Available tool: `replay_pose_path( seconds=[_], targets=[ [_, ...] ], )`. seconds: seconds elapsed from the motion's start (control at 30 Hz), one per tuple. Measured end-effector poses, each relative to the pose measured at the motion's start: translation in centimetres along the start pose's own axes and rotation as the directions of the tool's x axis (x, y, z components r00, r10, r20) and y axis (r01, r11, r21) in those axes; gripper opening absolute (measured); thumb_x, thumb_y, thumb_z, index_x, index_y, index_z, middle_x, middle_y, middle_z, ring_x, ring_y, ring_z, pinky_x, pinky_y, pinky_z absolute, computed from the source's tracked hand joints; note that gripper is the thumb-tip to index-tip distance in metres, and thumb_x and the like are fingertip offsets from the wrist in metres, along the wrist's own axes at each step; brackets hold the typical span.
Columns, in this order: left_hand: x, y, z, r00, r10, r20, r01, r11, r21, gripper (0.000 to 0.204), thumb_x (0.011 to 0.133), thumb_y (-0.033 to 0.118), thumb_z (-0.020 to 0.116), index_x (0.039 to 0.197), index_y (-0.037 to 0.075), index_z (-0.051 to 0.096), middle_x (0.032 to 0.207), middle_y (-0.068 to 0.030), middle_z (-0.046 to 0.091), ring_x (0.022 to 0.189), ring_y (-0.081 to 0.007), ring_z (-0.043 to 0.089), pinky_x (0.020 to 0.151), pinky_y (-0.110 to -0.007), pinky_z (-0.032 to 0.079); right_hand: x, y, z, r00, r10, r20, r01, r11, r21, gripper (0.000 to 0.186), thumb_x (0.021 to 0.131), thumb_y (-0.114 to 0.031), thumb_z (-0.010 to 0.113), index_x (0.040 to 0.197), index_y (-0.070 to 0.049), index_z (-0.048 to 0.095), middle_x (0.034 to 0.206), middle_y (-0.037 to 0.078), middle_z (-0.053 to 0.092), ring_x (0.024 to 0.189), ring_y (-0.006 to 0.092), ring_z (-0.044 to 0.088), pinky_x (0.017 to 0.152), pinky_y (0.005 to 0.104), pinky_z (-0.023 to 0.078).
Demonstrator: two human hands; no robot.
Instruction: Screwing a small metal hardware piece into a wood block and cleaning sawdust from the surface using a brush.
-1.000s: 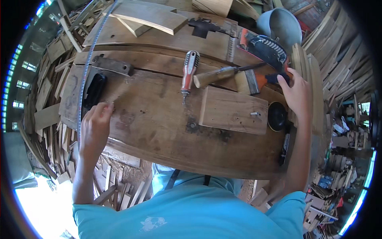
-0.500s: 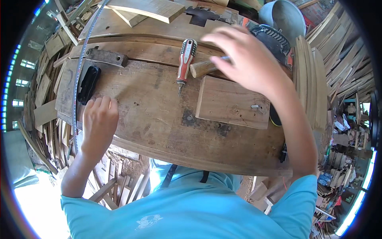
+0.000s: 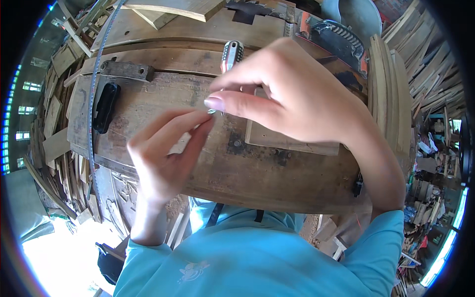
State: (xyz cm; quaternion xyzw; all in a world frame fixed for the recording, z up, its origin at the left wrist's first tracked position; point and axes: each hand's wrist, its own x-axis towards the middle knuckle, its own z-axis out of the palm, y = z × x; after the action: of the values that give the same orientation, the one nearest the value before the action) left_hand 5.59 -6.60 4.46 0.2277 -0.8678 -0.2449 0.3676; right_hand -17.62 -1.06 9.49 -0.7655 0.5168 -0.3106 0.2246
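My hands meet above the workbench (image 3: pixel 163 99). My left hand (image 3: pixel 158 148) pinches a small shiny metal piece (image 3: pixel 212 111) between its fingertips. Right beside it, my right hand (image 3: pixel 311 94) has thumb and fingers drawn close together; whatever lies between them is hidden. A screwdriver (image 3: pixel 232 52) with a red, white and dark grip lies behind my right fingers, its lower part covered. Under my right hand is a flat wooden board (image 3: pixel 292 141), mostly hidden.
A black elongated case (image 3: pixel 106 108) and a worn wooden block (image 3: pixel 127 70) lie at the left, near a measuring tape (image 3: pixel 92 106). Loose boards (image 3: pixel 173 7) rest at the back. A black and orange tool (image 3: pixel 336 42) lies back right, beside upright planks (image 3: pixel 391 94) and a metal bucket (image 3: pixel 358 20).
My left hand has risen from the bench and moved right. My right hand has come left and nearer, to the left fingertips. The wooden handle is now hidden behind it.
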Motion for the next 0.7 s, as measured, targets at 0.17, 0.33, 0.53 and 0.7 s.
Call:
replay_pose_path(
  seconds=[0.17, 0.33, 0.53, 0.7],
  targets=[
    [2.4, 2.2, 2.7, 0.995, 0.091, -0.033, -0.094, 0.991, -0.093, 0.02, 0.082, -0.007, 0.083, 0.101, -0.001, 0.079, 0.093, -0.0145, 0.077, 0.081, -0.0275, 0.077, 0.07, -0.033, 0.061, -3.7, -1.4, -1.7, 0.997, 0.054, -0.063, -0.064, 0.983, -0.17, 0.015, 0.092, -0.004, 0.079, 0.105, 0.003, 0.08, 0.088, 0.015, 0.079, 0.069, 0.0196, 0.073, 0.062, 0.0292, 0.055],
    [3.9, 4.8, 5.1, 0.981, 0.18, -0.066, -0.188, 0.973, -0.136, 0.02, 0.085, -0.005, 0.084, 0.105, -0.001, 0.081, 0.098, -0.0131, 0.079, 0.076, -0.0148, 0.072, 0.062, -0.025, 0.05, -8.3, -1.8, -2.2, 0.918, 0.251, -0.306, -0.26, 0.966, 0.011, 0.021, 0.091, 0.003, 0.078, 0.111, 0.004, 0.079, 0.103, 0.014, 0.08, 0.085, 0.0157, 0.075, 0.07, 0.0264, 0.056],
    [3.7, 2.9, 5.7, 0.989, 0.147, -0.012, -0.147, 0.981, -0.128, 0.022, 0.093, 0.011, 0.081, 0.113, 0.003, 0.082, 0.099, -0.0091, 0.08, 0.076, -0.0108, 0.069, 0.061, -0.024, 0.043, -15.6, -2.9, -0.9, 0.8, 0.189, -0.569, -0.344, 0.922, -0.178, 0.02, 0.087, 0.004, 0.08, 0.107, 0.0, 0.081, 0.098, 0.011, 0.079, 0.078, 0.016, 0.072, 0.064, 0.0275, 0.053],
    [4.1, -0.7, 5.6, 0.998, 0.045, -0.045, -0.044, 0.999, 0.021, 0.016, 0.092, 0.011, 0.081, 0.106, 0.003, 0.082, 0.091, -0.0096, 0.08, 0.074, -0.0139, 0.071, 0.062, -0.027, 0.049, -18.8, -0.6, 3.5, 0.71, 0.222, -0.668, -0.488, 0.84, -0.239, 0.021, 0.083, 0.002, 0.084, 0.104, -0.001, 0.081, 0.093, 0.009, 0.077, 0.078, 0.0218, 0.071, 0.065, 0.0322, 0.054]
  ],
)
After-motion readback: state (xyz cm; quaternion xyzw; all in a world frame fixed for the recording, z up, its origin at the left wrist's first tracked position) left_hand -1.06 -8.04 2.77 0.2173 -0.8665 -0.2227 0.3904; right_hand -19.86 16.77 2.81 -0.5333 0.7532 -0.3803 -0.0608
